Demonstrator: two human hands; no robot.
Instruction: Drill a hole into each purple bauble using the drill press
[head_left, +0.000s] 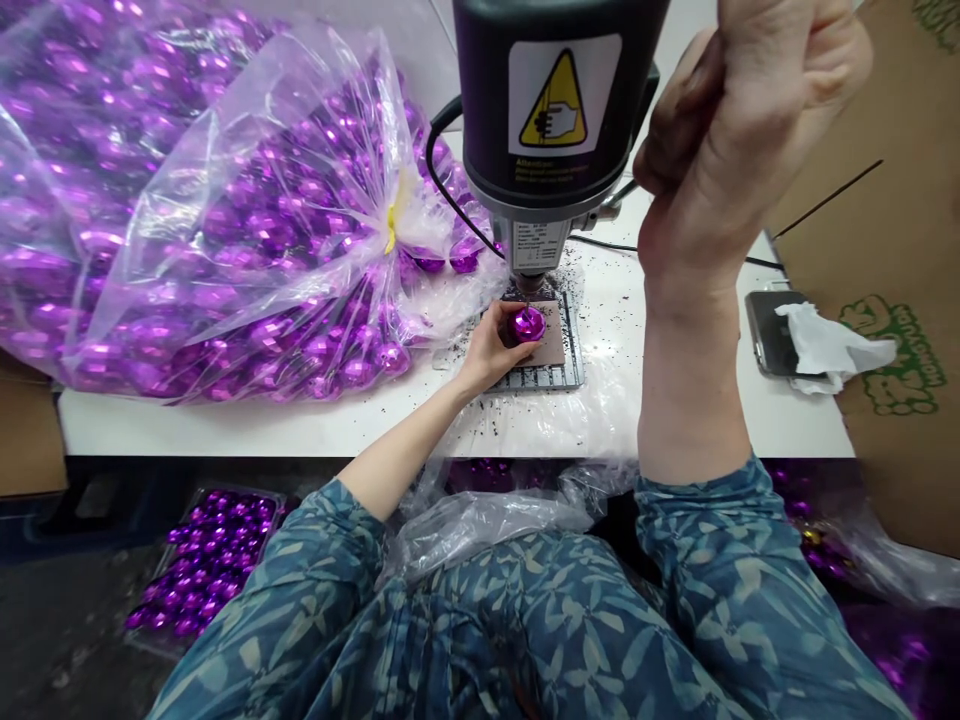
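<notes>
A shiny purple faceted ball (pixel 528 323) sits under the bit of a black-headed drill press (pixel 559 110). My left hand (pixel 491 348) is closed around the ball's left side, thumb in front and fingers behind. Beneath the ball lies a flat brown board (pixel 553 335) on the slotted metal base (pixel 574 365). The drill bit comes down to the ball's top; whether it has entered cannot be told. My right hand (pixel 739 140) is raised in a fist beside the press head, where a dark lever runs from the hub toward it. The gripped part is hidden by the fingers.
A large clear bag (pixel 247 220) of purple balls, tied with yellow, fills the left of the white table (pixel 225 430). A phone (pixel 776 335) and crumpled tissue (pixel 836 345) lie right, near a cardboard box (pixel 900 250). Below left stands a tray of balls (pixel 206 560). Dark shavings surround the base.
</notes>
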